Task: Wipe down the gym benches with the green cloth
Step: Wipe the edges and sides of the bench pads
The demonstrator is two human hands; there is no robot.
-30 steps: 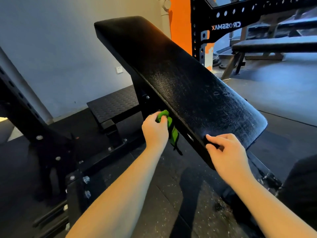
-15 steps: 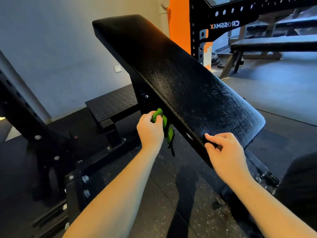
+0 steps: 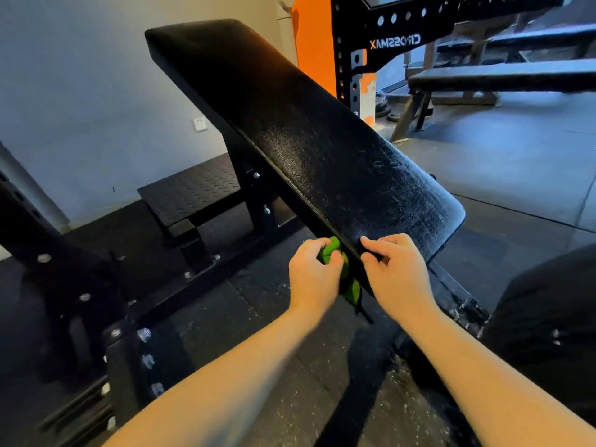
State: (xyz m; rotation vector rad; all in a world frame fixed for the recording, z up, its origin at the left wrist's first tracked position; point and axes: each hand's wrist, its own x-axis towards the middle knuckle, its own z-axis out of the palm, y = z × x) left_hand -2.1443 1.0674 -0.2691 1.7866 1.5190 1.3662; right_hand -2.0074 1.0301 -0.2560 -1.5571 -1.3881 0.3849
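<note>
- Two bare forearms are seen reaching in from the bottom edge, above a dark speckled floor (image 3: 290, 366).
- At the right edge a dark mass is seen beside the right forearm; what it is cannot be told.
- The cloth (image 3: 332, 250) is held bunched in the left grip (image 3: 311, 279), whose fingers and thumb are curled round it. A green fold is shown above the knuckles, and the rest is left hanging below the hand with a dark thread trailing from it.
- The cloth is pressed against the left side edge of the bench (image 3: 322, 140), near its low end and just beside the right grip (image 3: 398, 275).
- The same edge is pinched by the right grip: the forefinger is laid on the top face, the thumb is set on the side face, and the other fingers are curled in.
- The bench is black, padded and tilted, with its low end nearest and its high end raised away to the upper left. Pale scuffs and streaks are seen across the lower part of its top.
- To the lower left, a black frame (image 3: 129, 359) studded with silver bolts is seen on the floor.
- Beneath the bench, a black post (image 3: 258, 201) with two bolts is fixed.
- Beyond the post, a black tread-plate step (image 3: 190, 191) is set low, near the wall.
- Farther back on the right, a black rack (image 3: 396, 41) with holes and mirrored white lettering is seen, with a far bench (image 3: 503, 77) lying flat beside it.
- Behind everything, an orange pillar (image 3: 314, 43) and a pale wall (image 3: 96, 75) with a white socket (image 3: 199, 124) are seen.
</note>
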